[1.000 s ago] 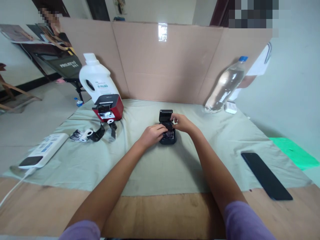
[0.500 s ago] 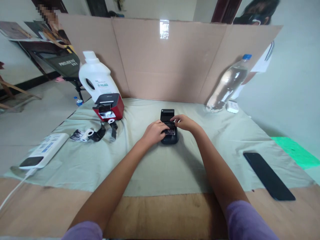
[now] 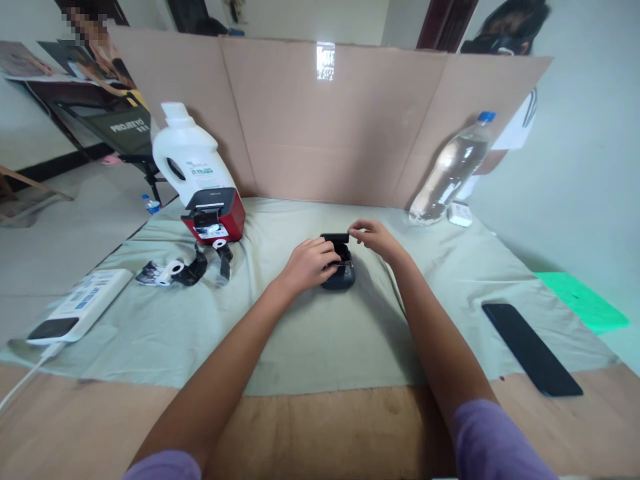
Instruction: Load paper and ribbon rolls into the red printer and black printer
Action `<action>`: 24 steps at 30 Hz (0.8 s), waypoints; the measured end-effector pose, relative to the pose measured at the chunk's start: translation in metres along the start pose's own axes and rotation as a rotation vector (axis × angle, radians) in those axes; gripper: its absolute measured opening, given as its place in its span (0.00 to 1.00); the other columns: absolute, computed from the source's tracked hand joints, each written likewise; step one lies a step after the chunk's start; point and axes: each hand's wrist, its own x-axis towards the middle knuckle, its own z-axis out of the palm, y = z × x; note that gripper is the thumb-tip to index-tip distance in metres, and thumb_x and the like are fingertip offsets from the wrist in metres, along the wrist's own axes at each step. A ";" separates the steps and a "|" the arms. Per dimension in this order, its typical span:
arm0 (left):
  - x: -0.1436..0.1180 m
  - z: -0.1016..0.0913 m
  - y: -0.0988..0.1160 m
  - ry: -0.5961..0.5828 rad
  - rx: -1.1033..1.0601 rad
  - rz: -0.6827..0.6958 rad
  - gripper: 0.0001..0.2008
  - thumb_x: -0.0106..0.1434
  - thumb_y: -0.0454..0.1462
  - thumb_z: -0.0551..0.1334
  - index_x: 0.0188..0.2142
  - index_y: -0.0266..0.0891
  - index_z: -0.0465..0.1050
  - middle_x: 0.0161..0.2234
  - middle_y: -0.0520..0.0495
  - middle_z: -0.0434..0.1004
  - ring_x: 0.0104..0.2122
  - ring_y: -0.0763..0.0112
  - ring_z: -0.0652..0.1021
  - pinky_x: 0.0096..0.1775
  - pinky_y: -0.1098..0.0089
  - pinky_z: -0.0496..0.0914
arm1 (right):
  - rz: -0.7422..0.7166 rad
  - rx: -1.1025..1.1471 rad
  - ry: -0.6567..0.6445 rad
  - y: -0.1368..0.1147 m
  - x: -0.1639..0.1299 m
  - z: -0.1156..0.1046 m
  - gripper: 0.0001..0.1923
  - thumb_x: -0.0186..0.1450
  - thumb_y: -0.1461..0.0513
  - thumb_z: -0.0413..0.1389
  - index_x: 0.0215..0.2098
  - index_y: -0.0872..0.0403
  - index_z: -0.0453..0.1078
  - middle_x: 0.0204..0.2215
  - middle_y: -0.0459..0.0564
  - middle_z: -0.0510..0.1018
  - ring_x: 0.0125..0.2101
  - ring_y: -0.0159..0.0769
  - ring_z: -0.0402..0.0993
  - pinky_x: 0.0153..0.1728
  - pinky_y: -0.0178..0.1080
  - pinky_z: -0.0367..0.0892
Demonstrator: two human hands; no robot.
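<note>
A small black printer (image 3: 339,275) sits on the pale green cloth (image 3: 320,333) in the middle of the table. My left hand (image 3: 307,263) rests on its left side and grips the body. With the fingertips of my right hand (image 3: 374,238) I pinch the edge of the printer's black lid (image 3: 334,237), which stands half lowered over the body. The inside of the printer is mostly hidden by my left fingers.
A red printer (image 3: 216,215) and a white jug (image 3: 187,155) stand at the back left, with paper rolls (image 3: 173,272) in front. A white power bank (image 3: 75,311) lies at the left. A water bottle (image 3: 453,167) leans at the back right. A black phone (image 3: 531,348) lies right. Cardboard (image 3: 325,113) walls the back.
The black printer's lid has swung from lying open toward the back to half lowered, moved by my right hand. My left hand has stayed on the body.
</note>
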 end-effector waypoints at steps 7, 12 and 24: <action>0.004 -0.003 0.005 -0.005 -0.082 -0.037 0.11 0.68 0.39 0.60 0.39 0.43 0.83 0.34 0.46 0.79 0.37 0.65 0.76 0.40 0.65 0.66 | 0.095 -0.249 -0.236 -0.004 -0.001 0.003 0.08 0.57 0.66 0.63 0.35 0.55 0.74 0.39 0.49 0.79 0.36 0.32 0.73 0.39 0.34 0.67; 0.003 0.006 -0.005 0.130 -0.421 -0.365 0.16 0.71 0.43 0.57 0.42 0.40 0.82 0.34 0.46 0.78 0.36 0.67 0.76 0.41 0.67 0.69 | 0.285 -0.232 -0.232 -0.015 -0.007 0.005 0.18 0.61 0.63 0.63 0.48 0.53 0.68 0.46 0.54 0.79 0.33 0.32 0.74 0.32 0.33 0.66; -0.011 0.043 -0.034 -0.080 -0.946 -0.847 0.32 0.63 0.43 0.64 0.65 0.34 0.64 0.22 0.57 0.62 0.22 0.75 0.65 0.27 0.73 0.60 | 0.541 -0.213 -0.309 -0.019 -0.007 0.006 0.27 0.62 0.58 0.64 0.58 0.52 0.65 0.47 0.56 0.81 0.33 0.35 0.77 0.26 0.33 0.63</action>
